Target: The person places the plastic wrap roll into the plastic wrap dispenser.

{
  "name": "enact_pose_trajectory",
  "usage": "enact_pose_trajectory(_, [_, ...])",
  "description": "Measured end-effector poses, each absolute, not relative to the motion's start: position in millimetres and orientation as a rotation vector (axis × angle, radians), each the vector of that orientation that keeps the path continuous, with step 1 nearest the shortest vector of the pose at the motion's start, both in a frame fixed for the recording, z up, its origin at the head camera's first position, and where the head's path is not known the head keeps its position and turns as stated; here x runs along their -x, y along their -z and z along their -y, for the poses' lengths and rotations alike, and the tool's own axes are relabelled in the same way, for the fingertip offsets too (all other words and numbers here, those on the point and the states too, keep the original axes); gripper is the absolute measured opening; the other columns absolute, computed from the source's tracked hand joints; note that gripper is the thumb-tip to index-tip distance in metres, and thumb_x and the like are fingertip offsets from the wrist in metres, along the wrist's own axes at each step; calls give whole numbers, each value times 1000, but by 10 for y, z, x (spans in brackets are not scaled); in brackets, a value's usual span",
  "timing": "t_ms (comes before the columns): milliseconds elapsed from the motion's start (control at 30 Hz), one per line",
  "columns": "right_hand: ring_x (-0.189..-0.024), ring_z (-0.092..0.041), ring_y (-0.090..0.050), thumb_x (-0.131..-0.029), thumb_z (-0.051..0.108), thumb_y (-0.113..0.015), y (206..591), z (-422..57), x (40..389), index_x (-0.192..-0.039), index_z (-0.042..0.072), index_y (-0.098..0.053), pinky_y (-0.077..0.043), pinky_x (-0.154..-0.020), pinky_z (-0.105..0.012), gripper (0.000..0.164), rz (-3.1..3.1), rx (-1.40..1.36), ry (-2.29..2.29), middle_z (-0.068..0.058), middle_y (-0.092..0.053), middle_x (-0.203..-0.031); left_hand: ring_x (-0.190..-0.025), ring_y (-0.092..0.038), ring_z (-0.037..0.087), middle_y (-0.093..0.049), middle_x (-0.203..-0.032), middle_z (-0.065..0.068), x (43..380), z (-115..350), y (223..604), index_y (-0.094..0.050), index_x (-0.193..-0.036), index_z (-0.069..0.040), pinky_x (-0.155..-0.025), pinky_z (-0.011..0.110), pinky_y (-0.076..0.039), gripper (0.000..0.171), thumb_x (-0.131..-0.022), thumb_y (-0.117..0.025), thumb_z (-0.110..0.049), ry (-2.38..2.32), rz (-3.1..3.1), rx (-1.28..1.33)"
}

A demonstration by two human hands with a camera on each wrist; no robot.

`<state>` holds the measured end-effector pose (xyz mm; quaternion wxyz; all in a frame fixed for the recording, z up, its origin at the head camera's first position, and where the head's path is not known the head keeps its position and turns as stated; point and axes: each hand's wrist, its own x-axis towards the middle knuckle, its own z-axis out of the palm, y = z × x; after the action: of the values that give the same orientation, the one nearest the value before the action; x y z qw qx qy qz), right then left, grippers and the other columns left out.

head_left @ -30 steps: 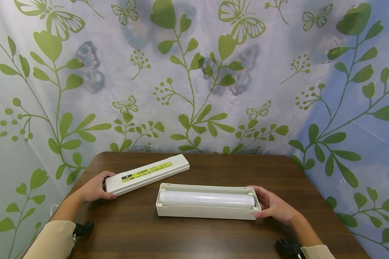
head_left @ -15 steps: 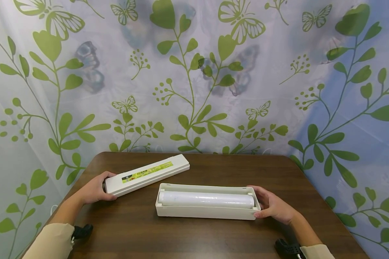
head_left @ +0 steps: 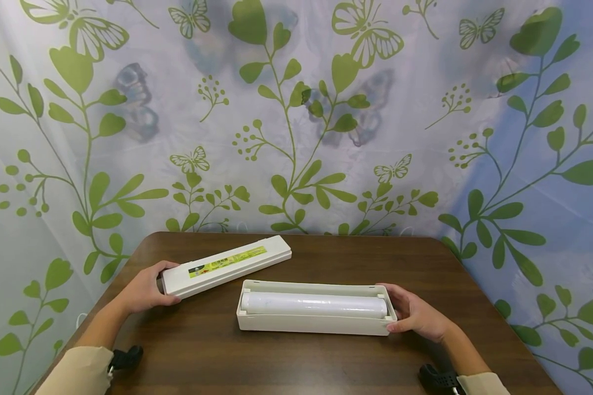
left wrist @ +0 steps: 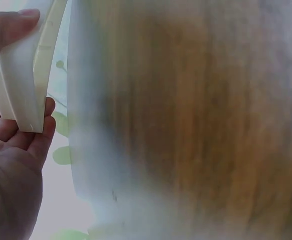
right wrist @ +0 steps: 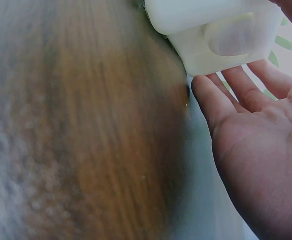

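Note:
A long white lid with a yellow-green label (head_left: 227, 261) lies slanted on the left of the brown table. My left hand (head_left: 148, 288) grips its near-left end, thumb on one side and fingers on the other; the left wrist view shows the end of the lid (left wrist: 21, 80) between them. In front and to the right stands the open white box (head_left: 313, 325), with a roll of plastic wrap (head_left: 313, 305) lying lengthwise inside. My right hand (head_left: 420, 316) holds the box's right end between thumb and fingers. In the right wrist view, fingertips (right wrist: 201, 82) meet the box end (right wrist: 198, 60).
The brown wooden table (head_left: 296, 365) runs back to a pale curtain (head_left: 296, 109) printed with green leaves and butterflies. A black wrist strap mount (head_left: 127, 357) is on the left wrist, and another black mount (head_left: 437, 378) on the right.
The lid and my left hand have shifted very slightly to the right. The box, the roll and my right hand stay almost where they were.

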<state>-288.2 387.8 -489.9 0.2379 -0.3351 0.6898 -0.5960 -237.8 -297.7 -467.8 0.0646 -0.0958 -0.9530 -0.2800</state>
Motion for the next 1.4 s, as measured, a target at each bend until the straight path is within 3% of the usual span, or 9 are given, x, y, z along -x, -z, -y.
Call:
enact_pose_trajectory(300, [-123,-16,-57,-86,-4,-74,4909,-3881,2880,-156,-5,-23,-59,-95,-39,87,-1875,947,1639,-29,-39,-150,-95,-58,14,-70,-117,9,2311,2902,4710,-60,-130,-7,-80,24,-47,78,-69,-94,-41,858,2813,257])
enact_pose_trajectory(667, [-123,-16,-57,-86,-5,-74,4930,-3905,2867,-157,0,-25,-59,-96,-39,86,-1885,887,1626,-17,-43,-150,-94,-57,15,-69,-118,13,2211,2770,4718,-60,-133,-6,-78,25,-46,78,-72,-93,-40,882,2756,228])
enact_pose_trajectory(933, [-123,-16,-57,-85,-5,-75,4931,-3933,2874,-156,-4,-24,-59,-94,-39,87,-1871,944,1643,-31,-37,-151,-93,-57,16,-69,-119,14,2199,2707,4744,-60,-134,-7,-77,22,-46,78,-71,-94,-38,891,2711,194])
enact_pose_trajectory(1200, [-124,-15,-57,-86,-5,-74,4937,-3936,2882,-157,-3,-24,-59,-94,-38,87,-1862,933,1646,-32,-36,-151,-92,-54,3,-68,-122,15,2157,2593,4729,-61,-134,-6,-78,11,-45,74,-72,-95,-28,1056,2634,210])
enact_pose_trajectory(1400, [-124,-18,-57,-86,-5,-74,4933,-3944,2872,-157,-3,-23,-59,-95,-38,87,-1838,941,1654,-28,-39,-150,-96,-55,0,-65,-126,17,2127,2471,4715,-59,-134,-1,-84,5,-43,70,-74,-93,-16,1228,2566,268])
